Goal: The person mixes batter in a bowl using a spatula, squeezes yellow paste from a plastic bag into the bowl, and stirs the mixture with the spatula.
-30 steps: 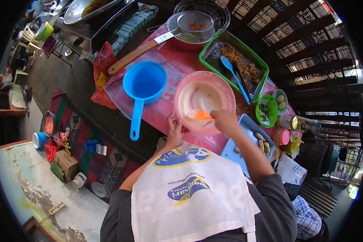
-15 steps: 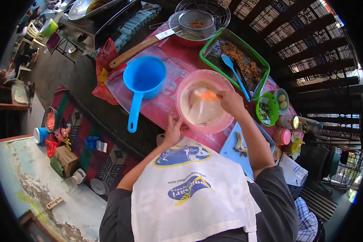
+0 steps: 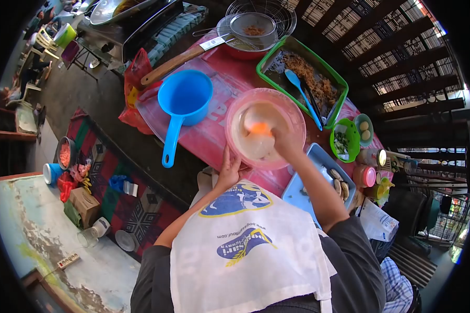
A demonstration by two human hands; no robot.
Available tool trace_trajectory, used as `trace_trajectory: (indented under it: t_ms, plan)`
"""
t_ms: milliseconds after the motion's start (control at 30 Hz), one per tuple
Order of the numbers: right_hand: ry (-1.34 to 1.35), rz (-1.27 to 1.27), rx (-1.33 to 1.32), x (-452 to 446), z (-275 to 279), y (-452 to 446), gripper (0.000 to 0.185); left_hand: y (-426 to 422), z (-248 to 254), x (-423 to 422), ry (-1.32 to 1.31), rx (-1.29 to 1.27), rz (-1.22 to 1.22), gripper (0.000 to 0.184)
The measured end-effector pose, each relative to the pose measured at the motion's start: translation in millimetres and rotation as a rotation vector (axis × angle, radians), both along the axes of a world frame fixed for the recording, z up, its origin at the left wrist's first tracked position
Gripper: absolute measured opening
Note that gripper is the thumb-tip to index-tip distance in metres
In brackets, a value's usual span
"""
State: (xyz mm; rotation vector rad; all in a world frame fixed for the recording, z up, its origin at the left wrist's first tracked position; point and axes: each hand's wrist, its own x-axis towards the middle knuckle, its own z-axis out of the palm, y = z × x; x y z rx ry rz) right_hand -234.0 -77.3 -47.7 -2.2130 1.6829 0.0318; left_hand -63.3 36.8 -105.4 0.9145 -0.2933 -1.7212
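A pink bowl [image 3: 296, 112] of creamy, pale batter [image 3: 253, 150] is on the table in front of me. My right hand [image 3: 288, 142] is over the bowl, its fingers wrapped round an orange utensil [image 3: 259, 128], probably a spatula, whose end is smeared by motion and dips into the batter. At the bowl's near left side, my left hand [image 3: 231, 169] grips the outer wall with thumb and fingers. Below my right forearm a light blue tray [image 3: 300, 190] holds several banana pieces [image 3: 342, 185], partly covered by the arm.
A blue dipper [image 3: 185, 96] stands left of the bowl. Behind are a green-rimmed tray [image 3: 344, 86] with brown crumbs and a blue spoon [image 3: 292, 78], and a strainer [image 3: 253, 25]. A green basket [image 3: 354, 130] and jars [image 3: 364, 176] line the right side.
My right hand and the orange utensil have swept left and toward me through the batter. My left hand has shifted slightly on the bowl. More banana pieces show beside my right forearm.
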Motion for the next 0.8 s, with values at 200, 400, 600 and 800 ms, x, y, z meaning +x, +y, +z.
trace_trajectory:
  t_ms: [200,400,600,800]
  plan:
    - [0.033,-0.011,0.123,-4.1,46.7,-16.1,0.022,-14.4,24.1,12.1,-0.143,0.011,0.019,0.050]
    - [0.042,0.183,0.087,18.2,34.0,13.0,0.022,-44.5,26.1,41.5,-0.220,0.039,-0.073,0.044]
    - [-0.042,0.006,0.096,6.7,51.2,-30.8,0.023,-56.5,21.9,42.1,-0.242,0.045,-0.028,0.042]
    - [0.132,0.184,0.195,17.6,39.5,16.7,0.021,-52.6,28.9,40.2,-0.266,0.079,0.007,0.043]
